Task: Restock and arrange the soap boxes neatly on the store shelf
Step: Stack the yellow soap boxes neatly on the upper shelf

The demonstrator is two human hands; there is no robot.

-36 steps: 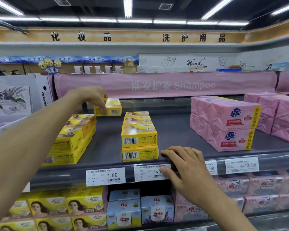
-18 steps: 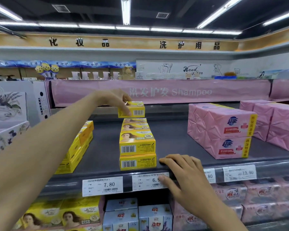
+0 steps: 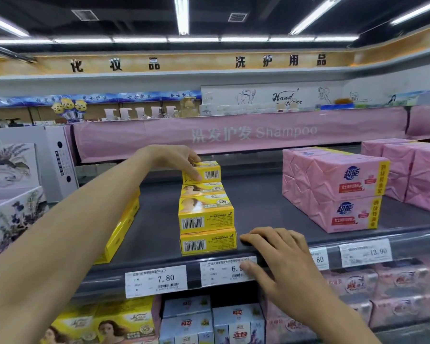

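Yellow soap box (image 3: pixel 204 172) in L hand (image 3: pixel 175 158): fingers curled over its top & left end, barcode end facing cam. It's at the back of the mid row (image 3: pixel 206 214) of yellow boxes on the grey shelf (image 3: pixel 258 202); can't tell if it touches the box under it. R hand (image 3: pixel 276 259) lies flat w/ relaxed fingers on the shelf front lip, thumb over the 6.x price tag (image 3: pixel 224 270), just right of the front stack. 2nd yellow row (image 3: pixel 124 224) at left, partly hidden by L arm. Pink packs (image 3: pixel 333 189) well apart at right.

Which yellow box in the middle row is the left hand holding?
The rearmost box: the left hand grips its top. The other boxes lie in front of it, not held.
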